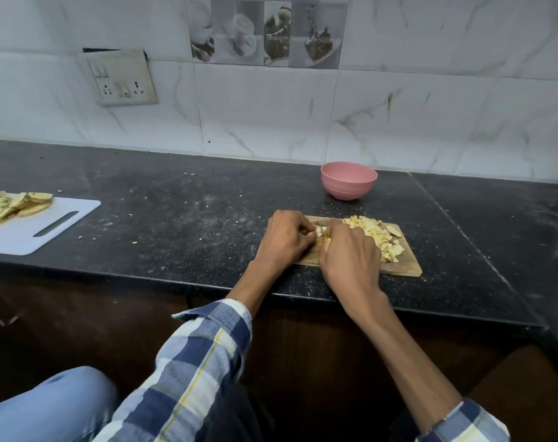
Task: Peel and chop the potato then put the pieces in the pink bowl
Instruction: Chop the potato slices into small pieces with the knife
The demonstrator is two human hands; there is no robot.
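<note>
Barely inside table (182, 199) edge: wooden board (405, 266). Left hand (284, 239) fingers pinching potato piece (319, 230); right hand (351, 260) curled on yellow-handled knife (328, 239).

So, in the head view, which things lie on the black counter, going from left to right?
White cutting board with potato peels → left hand → right hand → pile of chopped potato on the wooden board. The pink bowl stands farther back, above the hands.

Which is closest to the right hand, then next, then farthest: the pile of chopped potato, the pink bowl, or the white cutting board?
From the right hand, in the head view:
1. Pile of chopped potato, just beside it on the wooden board.
2. Pink bowl, behind, near the wall.
3. White cutting board, far left on the counter.
</note>
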